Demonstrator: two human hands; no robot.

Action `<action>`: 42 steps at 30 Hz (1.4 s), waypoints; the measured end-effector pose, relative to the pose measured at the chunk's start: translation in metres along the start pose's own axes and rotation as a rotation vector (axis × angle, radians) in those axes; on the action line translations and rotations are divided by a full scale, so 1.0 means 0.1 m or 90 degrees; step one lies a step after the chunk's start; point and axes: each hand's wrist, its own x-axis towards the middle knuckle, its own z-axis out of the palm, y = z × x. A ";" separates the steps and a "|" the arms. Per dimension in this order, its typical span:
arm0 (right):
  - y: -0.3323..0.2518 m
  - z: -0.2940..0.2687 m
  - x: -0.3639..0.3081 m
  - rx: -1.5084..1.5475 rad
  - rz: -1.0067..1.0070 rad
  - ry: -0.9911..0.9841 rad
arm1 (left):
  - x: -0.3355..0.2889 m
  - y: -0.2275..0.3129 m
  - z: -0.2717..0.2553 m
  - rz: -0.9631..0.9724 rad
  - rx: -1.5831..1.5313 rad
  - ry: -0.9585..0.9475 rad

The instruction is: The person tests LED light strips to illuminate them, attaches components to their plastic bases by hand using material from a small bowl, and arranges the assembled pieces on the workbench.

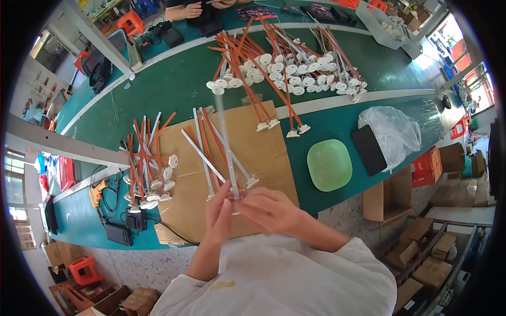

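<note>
In front of my chest, a long thin pale strip [227, 150] stands up from between my hands. Its lower end sits in the fingers of my left hand [217, 215], which are closed around it. My right hand [271, 209] pinches at the same lower end, where a small white piece partly shows. My fingers hide most of this joint. Just beyond, several silver and orange strips [204, 147] with white ends lie on a brown cardboard sheet [263, 163].
A large pile of white discs [300, 71] with orange and silver strips covers the far table; a smaller bunch [145, 168] lies left. A green bowl [329, 165], black phone-like slab [369, 150] and clear plastic bag [392, 131] sit right. A yellow glue gun [97, 195] lies far left. Another person's hand [193, 10] shows opposite.
</note>
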 end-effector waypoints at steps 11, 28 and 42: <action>0.07 0.13 -0.03 0.079 0.048 -0.036 | -0.12 -0.04 0.06 -0.023 0.004 0.072; 0.21 0.03 -0.02 0.099 0.112 -0.059 | 0.06 -0.07 0.07 -0.066 -0.133 0.066; 1.75 -0.95 -0.25 -0.308 0.267 -0.245 | 0.26 0.15 0.16 -0.006 0.892 0.069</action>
